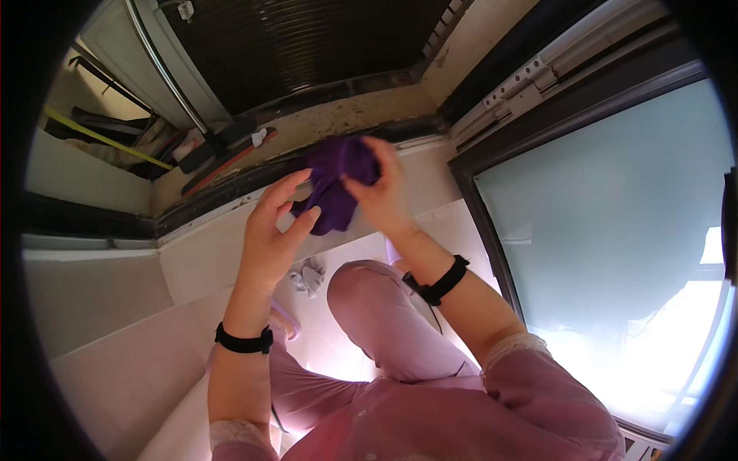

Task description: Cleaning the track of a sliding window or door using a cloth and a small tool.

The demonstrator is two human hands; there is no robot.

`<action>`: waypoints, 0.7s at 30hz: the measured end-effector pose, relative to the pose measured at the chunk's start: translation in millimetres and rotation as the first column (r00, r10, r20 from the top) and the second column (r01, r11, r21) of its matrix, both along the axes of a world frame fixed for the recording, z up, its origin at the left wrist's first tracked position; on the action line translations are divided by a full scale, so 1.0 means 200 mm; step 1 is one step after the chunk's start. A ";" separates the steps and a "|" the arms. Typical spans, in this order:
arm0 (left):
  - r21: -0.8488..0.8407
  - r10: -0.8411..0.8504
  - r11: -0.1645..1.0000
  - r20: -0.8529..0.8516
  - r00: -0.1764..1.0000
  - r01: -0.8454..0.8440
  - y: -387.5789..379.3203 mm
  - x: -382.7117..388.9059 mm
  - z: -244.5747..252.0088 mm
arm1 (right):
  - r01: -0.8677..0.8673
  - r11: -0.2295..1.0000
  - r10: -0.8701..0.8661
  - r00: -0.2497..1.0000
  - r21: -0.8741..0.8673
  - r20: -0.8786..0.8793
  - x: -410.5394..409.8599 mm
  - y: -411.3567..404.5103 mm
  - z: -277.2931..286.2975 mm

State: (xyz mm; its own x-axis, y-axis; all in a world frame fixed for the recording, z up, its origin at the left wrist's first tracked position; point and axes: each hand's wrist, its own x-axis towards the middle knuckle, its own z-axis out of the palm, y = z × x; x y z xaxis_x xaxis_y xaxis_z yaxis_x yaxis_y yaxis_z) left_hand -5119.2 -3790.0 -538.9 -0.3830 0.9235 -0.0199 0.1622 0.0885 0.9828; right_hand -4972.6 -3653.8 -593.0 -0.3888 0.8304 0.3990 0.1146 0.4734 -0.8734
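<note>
A crumpled purple cloth hangs in front of me, over the sill of an open low cabinet. My right hand grips it at the upper right, thumb and fingers pinching the fabric. To the left of the cloth is my left hand, its thumb and fingers spread apart. The left thumb overlaps the cloth's edge in the picture; whether it touches is hard to tell. Behind the cloth runs the cabinet's dark, dirty lower frame.
A squeegee-like tool with a metal pole and a red-edged head stands inside the cabinet. Beside it lie a yellow stick and clutter. A frosted glass door stands at right. A grey rag lies on the floor.
</note>
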 end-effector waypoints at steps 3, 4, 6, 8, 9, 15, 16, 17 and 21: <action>-0.065 0.023 0.998 0.106 0.994 -0.016 -0.03 -0.04 -0.05 | 0.259 0.957 -0.275 0.954 0.133 0.118 0.13 0.16 0.02; -0.067 0.028 0.998 0.106 0.994 -0.021 -0.04 -0.05 -0.05 | 0.327 0.926 -0.360 0.915 0.187 0.183 0.18 0.21 0.04; -0.122 0.044 0.992 0.151 0.987 -0.026 -0.06 -0.06 -0.06 | 0.383 0.892 -0.437 0.867 0.240 0.241 0.24 0.31 0.02; -0.119 0.045 0.992 0.146 0.988 -0.027 -0.06 -0.06 -0.07 | 0.421 0.845 -0.534 0.703 0.329 0.471 0.29 0.38 -0.09; -0.119 0.050 0.992 0.136 0.989 -0.033 -0.06 -0.07 -0.08 | 0.417 0.849 -0.528 0.706 0.325 0.472 0.28 0.37 -0.14; -0.130 0.091 0.988 0.058 0.994 -0.083 -0.06 -0.08 -0.05 | 0.259 0.906 -0.423 0.609 0.336 0.671 0.21 0.28 -0.21; -0.131 0.092 0.988 0.058 0.994 -0.084 -0.06 -0.09 -0.06 | 0.258 0.906 -0.422 0.609 0.335 0.671 0.19 0.26 -0.21; -0.123 0.097 0.989 0.086 0.992 -0.086 -0.07 -0.09 -0.07 | 0.228 0.914 -0.401 0.644 0.337 0.652 0.16 0.25 -0.21; -0.128 0.121 0.986 0.083 0.989 -0.110 -0.09 -0.09 -0.05 | 0.142 0.951 -0.292 0.705 0.274 0.647 0.05 0.22 -0.17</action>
